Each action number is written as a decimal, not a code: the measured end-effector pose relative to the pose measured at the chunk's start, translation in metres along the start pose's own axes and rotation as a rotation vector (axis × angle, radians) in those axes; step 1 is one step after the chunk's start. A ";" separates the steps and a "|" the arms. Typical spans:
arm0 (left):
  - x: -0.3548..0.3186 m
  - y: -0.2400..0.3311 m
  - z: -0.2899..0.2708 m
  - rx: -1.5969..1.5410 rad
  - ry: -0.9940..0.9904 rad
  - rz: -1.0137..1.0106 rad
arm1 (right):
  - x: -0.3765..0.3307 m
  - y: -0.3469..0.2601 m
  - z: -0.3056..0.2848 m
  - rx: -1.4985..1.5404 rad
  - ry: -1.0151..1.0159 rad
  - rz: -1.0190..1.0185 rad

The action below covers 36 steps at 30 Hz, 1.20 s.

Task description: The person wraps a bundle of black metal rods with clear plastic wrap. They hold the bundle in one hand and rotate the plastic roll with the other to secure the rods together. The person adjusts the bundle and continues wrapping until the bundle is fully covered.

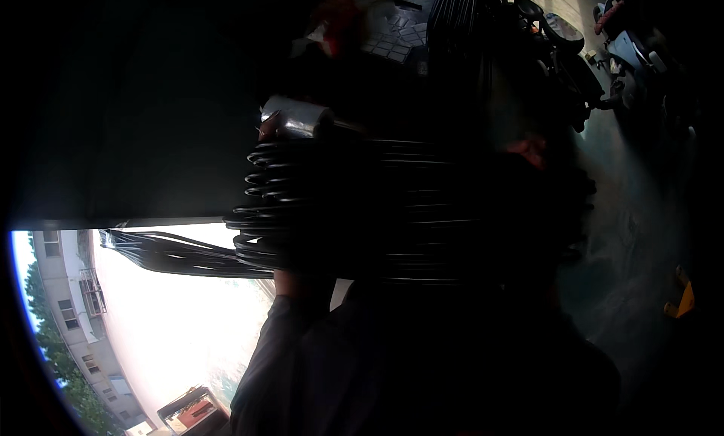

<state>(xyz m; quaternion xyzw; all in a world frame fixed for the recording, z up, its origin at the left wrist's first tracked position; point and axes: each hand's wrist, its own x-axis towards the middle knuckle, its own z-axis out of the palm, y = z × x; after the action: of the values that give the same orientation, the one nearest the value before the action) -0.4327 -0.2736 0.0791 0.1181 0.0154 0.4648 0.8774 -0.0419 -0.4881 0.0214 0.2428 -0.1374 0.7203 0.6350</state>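
Note:
A large stack of black coils, cable or thin hose, lies across both my arms in front of my body. My left forearm goes under its left end, and the fingers of my left hand come up curled at the far side. They meet the end of a shiny, pale roll that looks like clear film. Beyond the right part of the stack, a dim reddish patch seems to be my right hand; darkness hides its fingers. A flatter black bundle, bound at its end, sticks out leftward.
Several parked scooters or motorbikes stand at the far right. A yellow object rests on the floor at right. A dark panel fills the upper left. Bright outdoor ground and a building show at lower left.

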 end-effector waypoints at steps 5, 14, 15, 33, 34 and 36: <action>0.071 -0.006 -0.033 0.043 0.015 -0.042 | 0.010 0.003 -0.031 -0.069 0.154 -0.171; 0.102 -0.009 -0.083 -0.006 -0.024 -0.143 | -0.009 0.010 -0.076 -0.542 0.869 -0.462; 0.099 -0.008 -0.089 -0.015 -0.031 -0.154 | -0.013 0.015 -0.075 -0.615 0.976 -0.452; 0.070 0.014 -0.118 0.056 0.044 -0.255 | 0.242 0.073 0.006 -1.893 0.574 1.740; 0.064 0.016 -0.111 0.078 0.109 -0.231 | 0.227 0.080 0.008 -1.685 0.498 1.574; 0.046 0.004 -0.084 0.104 0.266 -0.218 | 0.216 0.084 0.000 -1.518 0.542 1.570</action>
<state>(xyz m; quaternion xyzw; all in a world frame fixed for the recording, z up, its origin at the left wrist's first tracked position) -0.4212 -0.2179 0.0024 0.0984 0.1680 0.3770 0.9055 -0.1411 -0.3182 0.1437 -0.5249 -0.5126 0.6795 -0.0021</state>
